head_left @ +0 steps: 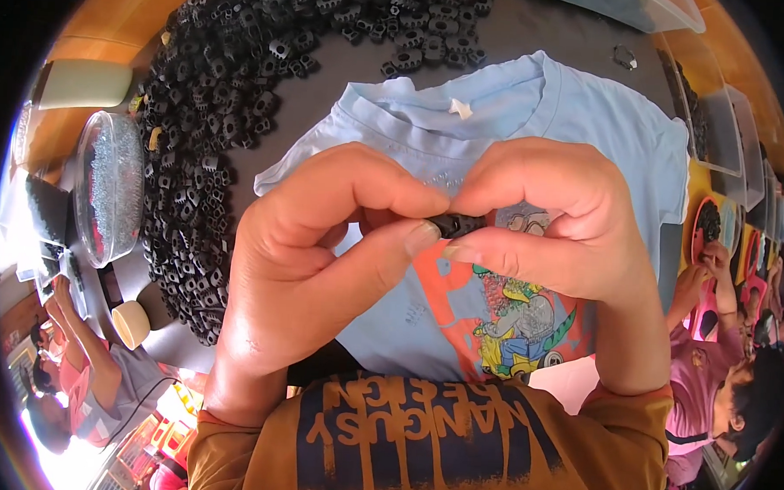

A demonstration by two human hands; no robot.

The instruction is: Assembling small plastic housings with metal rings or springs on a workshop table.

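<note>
Mid-frame, my left hand (279, 250) and right hand (584, 195) pinch a black piece (460, 223), seemingly working it; the next move likely wants steady pressure.

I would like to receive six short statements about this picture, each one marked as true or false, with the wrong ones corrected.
1. The left hand and the right hand both pinch a small black piece. True.
2. The cloth under the hands is dark green. False: it is a light blue T-shirt.
3. A pile of black pieces spreads to the left of the T-shirt and beyond it. True.
4. A round clear container is to the left of the pile. True.
5. The T-shirt has no picture on it. False: it shows a colourful cartoon print.
6. The person wears white clothing. False: the person's top is brown.
</note>
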